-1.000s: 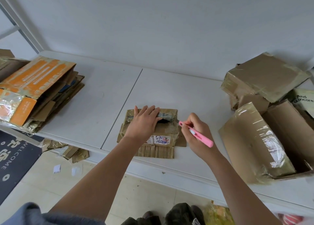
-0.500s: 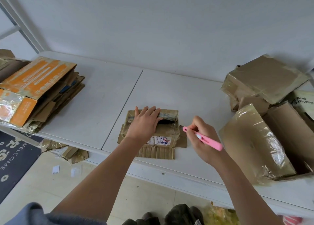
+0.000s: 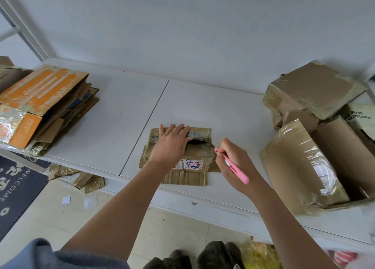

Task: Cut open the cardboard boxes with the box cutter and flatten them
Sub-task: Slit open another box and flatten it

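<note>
We pin the small box (image 3: 195, 147) flat at the tabletop (image 3: 125, 114) front with our spread left hand (image 3: 169, 147); our right hand (image 3: 233, 163) grips the box cutter (image 3: 236, 170) beside its right edge. Mid-cut, we judge; next, slit the remaining taped seam.

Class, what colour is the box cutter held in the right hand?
Pink; the box cutter shows best in the head view.

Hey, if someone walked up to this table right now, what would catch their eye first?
Probably the pink box cutter gripped in the right hand at the right edge of the small taped box mid-table, which the left hand presses flat. Next, the orange-printed flattened cardboard stack at the left end, and the taped boxes heaped at the right.
</note>
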`<act>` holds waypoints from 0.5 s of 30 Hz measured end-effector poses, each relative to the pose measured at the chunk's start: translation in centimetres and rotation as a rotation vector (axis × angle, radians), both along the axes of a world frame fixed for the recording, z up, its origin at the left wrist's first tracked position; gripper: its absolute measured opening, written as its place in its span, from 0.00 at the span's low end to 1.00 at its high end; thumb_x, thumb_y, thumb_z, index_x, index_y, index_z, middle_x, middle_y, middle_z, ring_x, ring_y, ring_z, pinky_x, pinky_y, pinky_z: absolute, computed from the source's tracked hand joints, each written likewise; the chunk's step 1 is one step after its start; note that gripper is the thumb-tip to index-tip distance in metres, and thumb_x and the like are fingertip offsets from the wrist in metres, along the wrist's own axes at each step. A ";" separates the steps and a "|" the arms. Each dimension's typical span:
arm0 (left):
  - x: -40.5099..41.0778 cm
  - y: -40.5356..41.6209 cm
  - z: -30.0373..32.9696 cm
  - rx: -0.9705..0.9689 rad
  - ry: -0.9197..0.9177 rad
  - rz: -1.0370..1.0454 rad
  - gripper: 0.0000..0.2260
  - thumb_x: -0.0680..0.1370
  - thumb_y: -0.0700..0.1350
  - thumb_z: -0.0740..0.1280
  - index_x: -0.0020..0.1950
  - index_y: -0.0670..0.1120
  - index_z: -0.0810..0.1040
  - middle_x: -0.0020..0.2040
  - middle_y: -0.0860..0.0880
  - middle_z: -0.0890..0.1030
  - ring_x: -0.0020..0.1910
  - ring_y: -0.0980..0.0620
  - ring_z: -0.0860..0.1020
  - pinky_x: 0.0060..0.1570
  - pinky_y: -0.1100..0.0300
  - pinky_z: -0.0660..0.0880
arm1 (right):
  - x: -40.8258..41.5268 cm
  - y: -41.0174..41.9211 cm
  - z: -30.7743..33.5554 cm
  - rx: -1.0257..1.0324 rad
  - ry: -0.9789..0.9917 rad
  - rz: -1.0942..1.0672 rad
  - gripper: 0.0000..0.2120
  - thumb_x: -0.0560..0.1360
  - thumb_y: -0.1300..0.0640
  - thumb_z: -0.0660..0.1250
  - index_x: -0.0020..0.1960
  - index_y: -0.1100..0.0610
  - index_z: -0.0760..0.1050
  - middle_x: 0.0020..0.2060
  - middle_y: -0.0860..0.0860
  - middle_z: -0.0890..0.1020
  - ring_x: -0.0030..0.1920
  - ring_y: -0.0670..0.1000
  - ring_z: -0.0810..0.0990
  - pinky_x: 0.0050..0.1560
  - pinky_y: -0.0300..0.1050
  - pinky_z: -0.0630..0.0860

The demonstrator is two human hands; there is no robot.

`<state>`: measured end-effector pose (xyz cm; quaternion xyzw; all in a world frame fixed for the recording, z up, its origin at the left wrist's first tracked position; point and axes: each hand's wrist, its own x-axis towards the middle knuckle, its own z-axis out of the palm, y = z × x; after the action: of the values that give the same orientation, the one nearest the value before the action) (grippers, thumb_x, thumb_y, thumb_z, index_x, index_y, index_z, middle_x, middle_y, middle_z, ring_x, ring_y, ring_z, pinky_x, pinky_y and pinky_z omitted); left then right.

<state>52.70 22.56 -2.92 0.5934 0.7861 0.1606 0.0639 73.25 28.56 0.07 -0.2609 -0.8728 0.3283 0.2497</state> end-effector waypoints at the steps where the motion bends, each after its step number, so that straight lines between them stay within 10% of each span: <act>1: 0.0 0.0 0.0 0.001 -0.002 0.000 0.19 0.84 0.50 0.55 0.72 0.44 0.70 0.69 0.46 0.73 0.70 0.46 0.68 0.75 0.38 0.51 | 0.2 0.1 0.0 -0.015 -0.022 0.000 0.08 0.79 0.67 0.60 0.42 0.65 0.63 0.33 0.53 0.71 0.39 0.56 0.78 0.36 0.49 0.73; 6: 0.0 0.0 0.2 0.006 -0.030 0.015 0.19 0.84 0.51 0.55 0.72 0.44 0.71 0.69 0.46 0.74 0.69 0.46 0.69 0.75 0.39 0.50 | 1.4 0.0 -0.4 -0.151 -0.011 -0.011 0.11 0.79 0.64 0.62 0.41 0.55 0.64 0.32 0.42 0.74 0.35 0.42 0.76 0.32 0.30 0.67; 15: 0.0 1.1 3.5 -0.179 0.001 0.278 0.15 0.79 0.56 0.57 0.56 0.52 0.79 0.56 0.47 0.73 0.51 0.46 0.76 0.57 0.50 0.67 | 0.0 -0.9 -1.4 -0.531 0.469 -0.341 0.07 0.82 0.62 0.61 0.45 0.56 0.67 0.37 0.50 0.78 0.36 0.51 0.82 0.44 0.54 0.84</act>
<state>52.70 23.66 0.61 0.4708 0.8720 0.0967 0.0934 73.28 27.65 -1.36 -0.3753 -0.6208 0.5474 0.4172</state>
